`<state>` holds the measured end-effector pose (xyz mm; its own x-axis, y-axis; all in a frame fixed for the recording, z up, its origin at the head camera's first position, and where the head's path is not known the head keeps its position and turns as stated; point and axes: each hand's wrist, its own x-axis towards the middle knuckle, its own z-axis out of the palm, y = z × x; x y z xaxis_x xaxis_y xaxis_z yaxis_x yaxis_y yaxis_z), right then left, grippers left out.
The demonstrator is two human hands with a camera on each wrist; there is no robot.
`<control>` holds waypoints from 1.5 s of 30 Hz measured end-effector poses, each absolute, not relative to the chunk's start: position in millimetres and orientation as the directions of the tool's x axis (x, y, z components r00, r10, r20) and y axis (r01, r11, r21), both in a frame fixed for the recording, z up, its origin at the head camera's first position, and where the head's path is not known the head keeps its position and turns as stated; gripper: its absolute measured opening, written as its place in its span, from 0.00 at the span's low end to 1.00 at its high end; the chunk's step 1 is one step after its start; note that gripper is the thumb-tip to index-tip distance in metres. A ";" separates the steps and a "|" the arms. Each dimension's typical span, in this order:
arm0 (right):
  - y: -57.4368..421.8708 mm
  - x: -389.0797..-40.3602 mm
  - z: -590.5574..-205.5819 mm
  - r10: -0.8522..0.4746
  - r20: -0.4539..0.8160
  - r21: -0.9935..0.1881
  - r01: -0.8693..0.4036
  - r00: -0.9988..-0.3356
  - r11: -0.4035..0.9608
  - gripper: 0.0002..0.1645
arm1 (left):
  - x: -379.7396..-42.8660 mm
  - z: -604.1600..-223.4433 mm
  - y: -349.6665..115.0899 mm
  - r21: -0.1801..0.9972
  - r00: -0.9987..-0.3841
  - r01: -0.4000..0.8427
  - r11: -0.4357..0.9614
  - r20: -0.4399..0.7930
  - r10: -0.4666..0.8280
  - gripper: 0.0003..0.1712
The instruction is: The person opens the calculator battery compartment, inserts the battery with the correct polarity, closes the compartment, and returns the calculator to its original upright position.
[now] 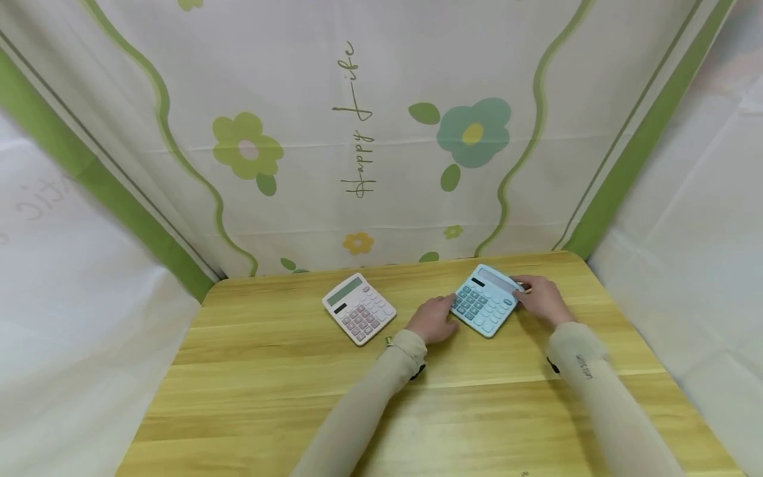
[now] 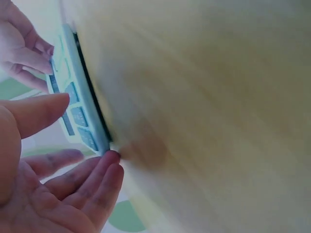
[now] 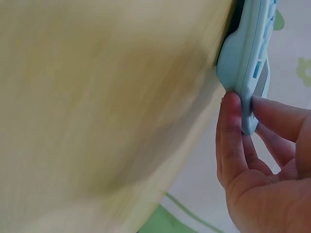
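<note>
A light blue calculator (image 1: 485, 301) lies turned at an angle near the back right of the wooden table. My right hand (image 1: 542, 301) pinches its upper right corner by the display; in the right wrist view, the thumb (image 3: 279, 116) is on the face side and the fingers (image 3: 232, 136) are behind the edge. At the opposite side, my left hand (image 1: 434, 319) has loosely extended fingers (image 2: 104, 189) at the calculator's edge, with the thumb (image 2: 43, 114) over the keys. Left of that hand lies a pale pink calculator (image 1: 359, 309), touched by neither hand.
The wooden table (image 1: 250, 384) ends at a white curtain (image 1: 298, 132) with printed flowers and green bands. More white cloth (image 1: 703, 265) hangs along the right side and the left side.
</note>
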<state>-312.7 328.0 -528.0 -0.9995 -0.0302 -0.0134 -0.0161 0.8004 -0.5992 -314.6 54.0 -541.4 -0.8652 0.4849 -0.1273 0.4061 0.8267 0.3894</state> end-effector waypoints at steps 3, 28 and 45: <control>316.1 -317.8 -527.6 -0.054 -0.018 -0.610 -0.031 -0.998 0.792 0.28 | -311.1 -535.6 44.6 0.384 -0.878 0.389 0.837 -0.122 0.463 0.38; 228.4 -342.4 -524.7 -0.264 -0.109 -0.680 -0.122 -0.958 0.723 0.42 | -296.9 -521.1 -15.0 0.347 -0.907 0.393 0.851 -0.008 0.422 0.45; 212.6 -350.1 -528.2 -0.260 -0.136 -0.708 -0.090 -0.956 0.700 0.40 | -296.0 -522.7 -19.1 0.325 -0.921 0.367 0.872 -0.006 0.389 0.47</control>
<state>-350.1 212.6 -528.2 -0.9561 -0.2598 -0.1358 -0.0898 0.7005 -0.7080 -296.0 -19.1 -522.7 -0.9210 0.3895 -0.0059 0.3666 0.8719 0.3246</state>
